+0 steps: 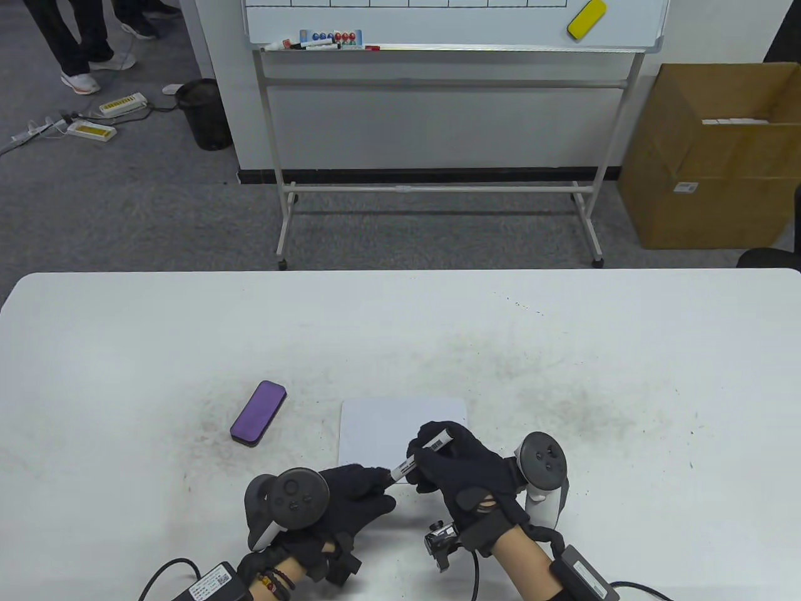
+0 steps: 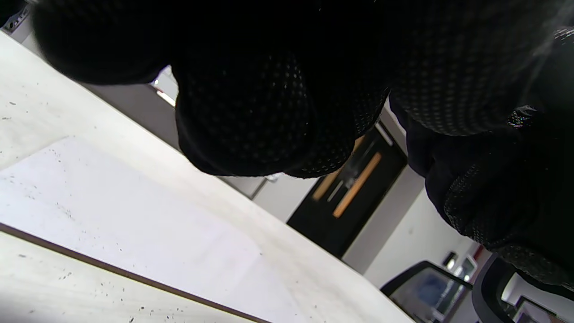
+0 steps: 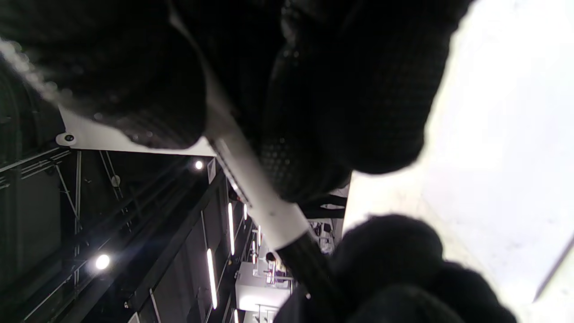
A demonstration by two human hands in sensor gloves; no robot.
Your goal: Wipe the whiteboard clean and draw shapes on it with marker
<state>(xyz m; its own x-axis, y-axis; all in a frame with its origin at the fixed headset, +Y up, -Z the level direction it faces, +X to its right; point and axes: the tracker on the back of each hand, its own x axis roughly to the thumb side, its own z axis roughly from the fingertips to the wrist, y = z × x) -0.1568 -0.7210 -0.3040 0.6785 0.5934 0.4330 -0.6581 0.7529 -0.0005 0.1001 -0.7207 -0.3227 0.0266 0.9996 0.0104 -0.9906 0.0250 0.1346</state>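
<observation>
Both hands wear black mesh gloves with a fine dotted weave. The left hand (image 1: 350,501) carries a dark round tracker (image 1: 294,498) with small buttons on its back, white at the handle; the right hand (image 1: 463,476) bears a matching one (image 1: 543,466) at its 3 o'clock side. Bare forearms show below the cuffs. A beaded bracelet (image 1: 275,579) circles the left wrist, and black cables trail from labelled boxes strapped at each wrist.

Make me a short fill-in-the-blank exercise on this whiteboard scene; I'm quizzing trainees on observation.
1. The right hand grips the barrel of the ____.
2. The left hand pinches that marker's black ____.
3. The eraser lying left of the small whiteboard is ____ in colour.
4. The eraser is touched by ____ hand.

Missing words: marker; cap; purple; neither
</observation>
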